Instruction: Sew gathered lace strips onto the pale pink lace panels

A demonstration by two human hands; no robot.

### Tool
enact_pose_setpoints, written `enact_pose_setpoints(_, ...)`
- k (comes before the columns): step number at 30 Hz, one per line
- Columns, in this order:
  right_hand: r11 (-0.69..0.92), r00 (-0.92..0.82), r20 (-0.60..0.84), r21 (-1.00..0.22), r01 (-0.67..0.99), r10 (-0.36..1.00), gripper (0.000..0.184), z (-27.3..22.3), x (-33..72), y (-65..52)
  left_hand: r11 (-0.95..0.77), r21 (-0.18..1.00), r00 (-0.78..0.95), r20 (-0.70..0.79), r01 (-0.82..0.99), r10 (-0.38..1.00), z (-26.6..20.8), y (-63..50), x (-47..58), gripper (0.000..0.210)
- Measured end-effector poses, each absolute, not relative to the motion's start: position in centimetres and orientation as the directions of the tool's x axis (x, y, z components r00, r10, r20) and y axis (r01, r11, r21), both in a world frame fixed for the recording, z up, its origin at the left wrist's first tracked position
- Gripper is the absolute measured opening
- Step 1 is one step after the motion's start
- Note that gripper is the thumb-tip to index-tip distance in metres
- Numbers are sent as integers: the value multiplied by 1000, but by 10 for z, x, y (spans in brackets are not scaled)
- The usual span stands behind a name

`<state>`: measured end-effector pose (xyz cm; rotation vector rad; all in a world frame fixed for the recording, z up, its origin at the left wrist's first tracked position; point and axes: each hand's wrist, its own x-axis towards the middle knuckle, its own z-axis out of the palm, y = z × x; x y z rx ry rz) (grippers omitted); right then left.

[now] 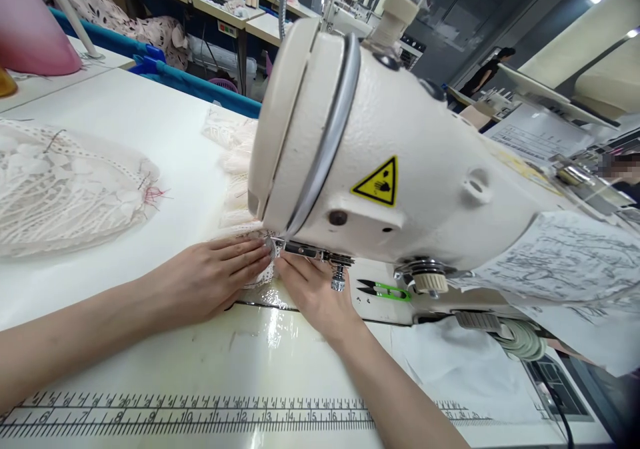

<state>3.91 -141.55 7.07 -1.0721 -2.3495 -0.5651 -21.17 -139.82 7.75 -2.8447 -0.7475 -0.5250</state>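
A white sewing machine (pixel 345 135) stands over the table, tilted in my view. My left hand (pixel 215 272) lies flat with fingers stretched out on cream lace fabric (pixel 237 189), its fingertips beside the presser foot (pixel 274 243). On the other side of the foot, my right hand (pixel 313 289) rests on the machine bed, fingers extended toward the lace edge. The machine head and thread tension parts partly cover the right fingers. Part of the lace is hidden behind the machine head and under my left hand.
Green-handled thread snips (pixel 384 290) lie right of my right hand. A gathered lace piece (pixel 70 189) with red threads is at left. A printed ruler (pixel 200 415) runs along the front edge. White cloth (pixel 465 362) lies at right. Other sewing tables and people are behind.
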Motion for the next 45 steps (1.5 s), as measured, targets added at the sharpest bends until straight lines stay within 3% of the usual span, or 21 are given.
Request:
enact_pose_setpoints(9,745,-640,635,148,651,433,20,73,26,-1417,-854,-90,802,406,512,438,70,-1394,-214,50)
enact_pose_setpoints(14,730,-563,638,1,683,526,26,70,26,-1415,-861,-50,795,415,506,443,79,-1393,-209,46)
enact_pose_setpoints(18,698,-489,642,-102,709,590,13,70,25,-1416,-877,33,815,356,479,458,85,-1389,-209,44)
enact_pose_setpoints(21,639,-430,675,-80,765,600,15,73,23,-1418,-887,47,817,371,459,442,87,-1388,-210,42)
enact_pose_setpoints(29,709,-558,614,-2,706,558,23,73,22,-1419,-879,68,832,293,472,470,87,-1389,-211,44)
enact_pose_setpoints(37,708,-562,612,4,707,557,22,73,24,-1419,-867,77,777,410,492,477,69,-1391,-211,51)
enact_pose_setpoints(45,741,-573,642,10,671,510,24,72,21,-1416,-886,17,821,369,463,436,85,-1388,-209,45)
